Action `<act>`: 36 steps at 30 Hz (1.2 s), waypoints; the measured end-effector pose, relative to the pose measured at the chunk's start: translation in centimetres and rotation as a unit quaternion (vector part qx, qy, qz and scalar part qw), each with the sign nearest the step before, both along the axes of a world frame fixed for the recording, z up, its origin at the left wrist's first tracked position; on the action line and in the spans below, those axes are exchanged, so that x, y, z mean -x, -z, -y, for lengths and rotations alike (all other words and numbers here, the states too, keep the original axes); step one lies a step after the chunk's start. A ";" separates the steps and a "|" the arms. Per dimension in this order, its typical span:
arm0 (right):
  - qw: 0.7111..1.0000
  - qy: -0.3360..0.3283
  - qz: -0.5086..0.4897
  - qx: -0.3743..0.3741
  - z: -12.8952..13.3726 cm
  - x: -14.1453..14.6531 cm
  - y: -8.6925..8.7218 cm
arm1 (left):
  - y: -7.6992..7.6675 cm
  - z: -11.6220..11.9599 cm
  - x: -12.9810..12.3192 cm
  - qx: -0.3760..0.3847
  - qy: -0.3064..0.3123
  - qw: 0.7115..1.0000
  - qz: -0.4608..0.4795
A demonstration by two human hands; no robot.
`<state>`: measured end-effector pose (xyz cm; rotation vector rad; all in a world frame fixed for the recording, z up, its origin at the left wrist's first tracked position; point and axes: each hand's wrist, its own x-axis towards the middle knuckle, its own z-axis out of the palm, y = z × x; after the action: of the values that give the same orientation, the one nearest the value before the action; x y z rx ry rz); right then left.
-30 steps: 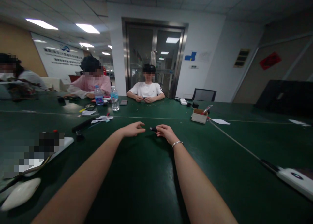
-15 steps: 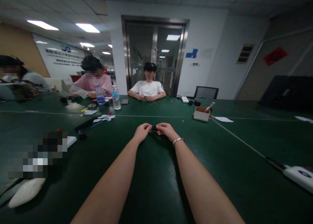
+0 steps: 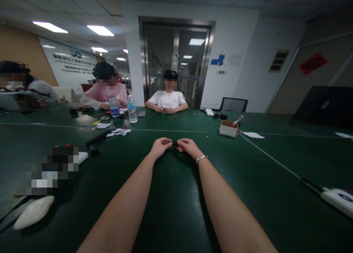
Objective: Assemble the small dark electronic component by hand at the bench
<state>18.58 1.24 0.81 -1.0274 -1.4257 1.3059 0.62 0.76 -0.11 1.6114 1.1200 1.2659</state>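
A small black object [image 3: 174,143] is pinched between my two hands above the middle of the green table [image 3: 176,194]. My left hand [image 3: 161,148] grips its left end with closed fingertips. On the other side, my right hand [image 3: 189,148] holds the right end between thumb and fingers. A silver bracelet [image 3: 202,159] circles my right wrist. The object is too small and dark to make out further.
Two water bottles [image 3: 132,111] stand beyond my hands to the left. A small box [image 3: 228,129] with a pen sits to the right, near a white power strip [image 3: 338,201]. Papers and a white object [image 3: 34,212] lie left. Three people sit around the table.
The view has shifted slightly, moving the surroundings a little to the right. Both hands still hold the black object, with a slight change in finger position.
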 end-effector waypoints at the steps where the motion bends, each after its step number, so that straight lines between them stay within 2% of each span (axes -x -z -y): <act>1: 1.000 0.000 -0.001 0.000 0.0 0.0 0.0 | 0.1 0.0 0.0 0.004 -0.002 1.000 -0.004; 7: 1.000 -0.010 -0.010 0.001 0.3 -0.2 -0.2 | 0.4 -0.3 -0.3 0.011 -0.008 1.000 -0.026; 16: 0.999 -0.045 -0.025 -0.015 0.1 -0.5 0.1 | 0.2 0.0 -0.3 0.001 -0.059 0.982 -0.181; 21: 0.998 -0.038 -0.042 -0.010 0.0 -0.5 0.2 | 0.1 0.1 -0.5 0.019 -0.051 0.993 -0.106; 26: 0.998 -0.033 -0.044 -0.006 0.1 -0.5 0.1 | 0.0 0.3 -0.5 0.012 0.005 0.999 -0.041; 32: 0.999 -0.037 -0.033 -0.008 0.1 -0.5 0.1 | 0.1 0.1 -0.6 0.023 0.004 0.997 -0.073; 36: 0.999 -0.035 -0.033 -0.012 0.2 -0.4 0.1 | 0.2 0.2 -0.6 -0.005 -0.016 0.996 -0.091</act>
<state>19.01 1.08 0.73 -0.9190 -1.4348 1.3572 1.22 0.55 -0.29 1.7504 1.2562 1.1633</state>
